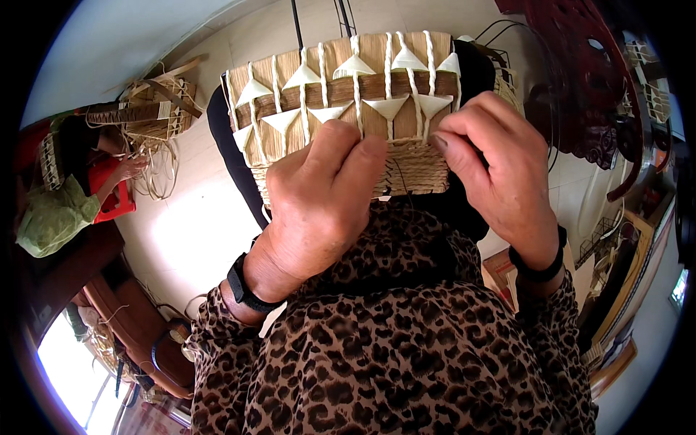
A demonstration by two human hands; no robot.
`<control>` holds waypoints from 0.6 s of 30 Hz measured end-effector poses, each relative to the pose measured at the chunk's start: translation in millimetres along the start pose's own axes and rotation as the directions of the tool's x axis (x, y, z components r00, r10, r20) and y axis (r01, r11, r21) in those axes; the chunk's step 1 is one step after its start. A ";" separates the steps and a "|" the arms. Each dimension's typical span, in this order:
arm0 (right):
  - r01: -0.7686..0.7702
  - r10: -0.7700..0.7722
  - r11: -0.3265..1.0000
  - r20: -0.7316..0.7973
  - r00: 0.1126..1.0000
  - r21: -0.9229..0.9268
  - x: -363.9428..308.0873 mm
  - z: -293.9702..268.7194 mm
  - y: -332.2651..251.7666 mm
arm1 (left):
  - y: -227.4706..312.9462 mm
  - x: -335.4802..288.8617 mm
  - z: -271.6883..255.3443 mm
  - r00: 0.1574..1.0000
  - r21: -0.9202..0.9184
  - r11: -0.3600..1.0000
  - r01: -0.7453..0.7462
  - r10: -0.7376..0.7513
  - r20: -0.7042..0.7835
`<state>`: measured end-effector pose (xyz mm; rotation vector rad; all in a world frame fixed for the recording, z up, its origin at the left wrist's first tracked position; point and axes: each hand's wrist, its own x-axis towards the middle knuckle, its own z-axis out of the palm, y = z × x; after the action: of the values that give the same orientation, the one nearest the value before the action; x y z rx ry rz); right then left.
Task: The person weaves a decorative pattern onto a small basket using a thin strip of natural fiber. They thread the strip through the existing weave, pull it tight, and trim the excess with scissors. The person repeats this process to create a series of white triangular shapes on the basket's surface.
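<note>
A half-woven straw basket (348,90) rests on my lap, with tan strips, pale triangles and white cords on its side. My left hand (319,199) grips its near woven rim, thumb and fingers closed on the weave. My right hand (496,170) pinches the rim at the basket's right, fingers curled over the edge. Both wrists wear black bands. A thin dark strand hangs between the hands.
Another person in a green top (54,214) sits at the left by a red stool (116,192), working on a second straw basket (148,112) with loose straw. Dark carved wooden furniture (587,80) stands at the right. Pale tiled floor (185,232) lies below.
</note>
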<state>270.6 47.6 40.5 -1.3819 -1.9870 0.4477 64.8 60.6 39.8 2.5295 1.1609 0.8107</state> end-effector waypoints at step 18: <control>0.335 -0.324 0.901 0.084 0.942 -0.275 16.8 9.8 6.7 | -10.6 8.2 9.4 0.992 -0.102 0.990 -0.101 0.093 -0.082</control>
<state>264.8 66.4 34.8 -1.1688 -2.3302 0.0294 68.0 73.9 30.8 2.5041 0.9951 0.9744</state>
